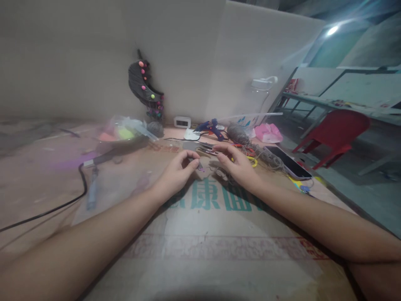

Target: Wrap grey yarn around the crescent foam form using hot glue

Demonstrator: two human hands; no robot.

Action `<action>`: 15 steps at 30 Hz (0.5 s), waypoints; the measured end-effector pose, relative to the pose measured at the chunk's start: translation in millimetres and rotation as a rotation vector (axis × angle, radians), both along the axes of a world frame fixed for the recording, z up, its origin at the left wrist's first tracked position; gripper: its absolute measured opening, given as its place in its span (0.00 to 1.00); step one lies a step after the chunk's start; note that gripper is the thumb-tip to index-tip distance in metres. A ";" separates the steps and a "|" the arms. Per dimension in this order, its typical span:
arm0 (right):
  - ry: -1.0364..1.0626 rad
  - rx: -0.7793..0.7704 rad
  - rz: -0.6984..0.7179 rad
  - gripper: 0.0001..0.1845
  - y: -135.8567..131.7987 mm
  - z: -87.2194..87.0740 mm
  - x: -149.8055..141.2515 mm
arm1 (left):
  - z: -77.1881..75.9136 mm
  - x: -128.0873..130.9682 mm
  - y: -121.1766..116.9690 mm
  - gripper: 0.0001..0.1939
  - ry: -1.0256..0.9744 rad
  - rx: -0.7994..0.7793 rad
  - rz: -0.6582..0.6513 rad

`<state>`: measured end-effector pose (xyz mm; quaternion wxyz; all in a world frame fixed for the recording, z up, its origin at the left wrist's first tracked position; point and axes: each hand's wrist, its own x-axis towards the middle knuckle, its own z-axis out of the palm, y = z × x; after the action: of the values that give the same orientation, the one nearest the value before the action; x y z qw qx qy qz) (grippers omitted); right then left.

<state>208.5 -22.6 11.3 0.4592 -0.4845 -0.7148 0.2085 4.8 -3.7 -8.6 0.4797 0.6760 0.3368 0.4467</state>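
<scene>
My left hand (187, 165) is over the cardboard sheet (200, 225), thumb and forefinger pinched on a small purple piece (200, 167). The piece is too small and blurred to name. Facing it, my right hand (233, 163) holds metal tweezers (207, 149), whose tips point left toward the left hand. A gap lies between the tweezer tips and the purple piece. Loose grey yarn (221, 172) lies just under the right hand. Close to its right side are yellow-handled scissors (253, 161).
Behind the hands are a blue glue gun (211, 128), a white digital clock (182, 122) and a grey yarn ball (236, 133). A phone (291, 164) lies right. A blurred bowl (119, 142) and black cable (84, 184) are left. A dark crescent with pompoms (136, 83) leans against the wall.
</scene>
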 end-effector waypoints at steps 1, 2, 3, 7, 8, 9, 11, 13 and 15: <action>0.065 -0.044 0.032 0.15 -1.3 -0.1 -1.5 | -0.4 0.2 0.2 0.09 0.002 0.010 0.004; 0.116 -0.106 0.076 0.16 -3.1 -0.4 -3.3 | -0.5 0.3 0.3 0.09 0.007 0.019 0.010; 0.148 -0.172 0.129 0.17 -5.1 -1.0 -5.2 | -0.4 0.4 0.3 0.08 0.013 0.027 0.015; 0.097 -0.303 0.304 0.23 -12.0 -4.6 -10.8 | 1.9 0.1 -0.3 0.08 0.056 0.072 0.043; 0.091 -0.311 0.317 0.24 -12.8 -5.4 -11.4 | 2.5 0.0 -0.5 0.07 0.064 0.081 0.051; 0.095 -0.319 0.319 0.24 -13.1 -5.9 -11.7 | 3.0 0.0 -0.6 0.07 0.068 0.085 0.057; 0.116 -0.338 0.315 0.23 -13.1 -6.1 -11.9 | 3.6 -0.1 -0.6 0.08 0.067 0.084 0.069; 0.093 -0.344 0.317 0.22 -13.1 -5.6 -11.9 | 3.4 -0.3 -0.3 0.09 0.068 0.077 0.075; 0.023 -0.318 0.309 0.22 -13.4 -5.3 -11.6 | 2.3 -0.5 0.1 0.11 0.069 0.059 0.065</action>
<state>196.9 -36.0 6.1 0.3477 -0.4331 -0.7335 0.3918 4.3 -3.6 -6.3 0.4329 0.6934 0.3617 0.4482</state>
